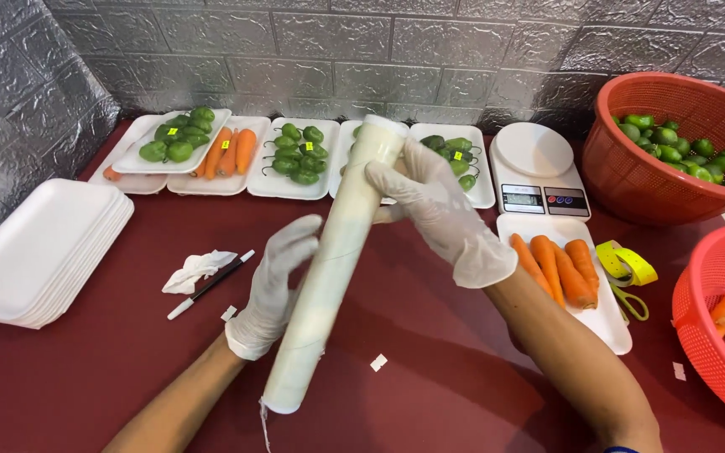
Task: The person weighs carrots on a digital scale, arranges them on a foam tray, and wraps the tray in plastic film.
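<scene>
My gloved left hand point(272, 289) is clamped on the lower half of a long white roll point(333, 260) of cling film, slanted above the dark red table point(86, 369). My gloved right hand point(440, 210) is closed on its upper part. At far left sits a stack of white foam trays point(39, 252). Filled trays with small yellow stickers point(172, 132) line the silver brick-pattern wall point(295, 50). A white scale point(539, 168) and red baskets point(681, 151) stand at right.

Red basket point(719, 335) cut off at right edge

Glossy film roll point(329, 260), thin latex gloves point(442, 210) — matt foam trays point(39, 247)
</scene>
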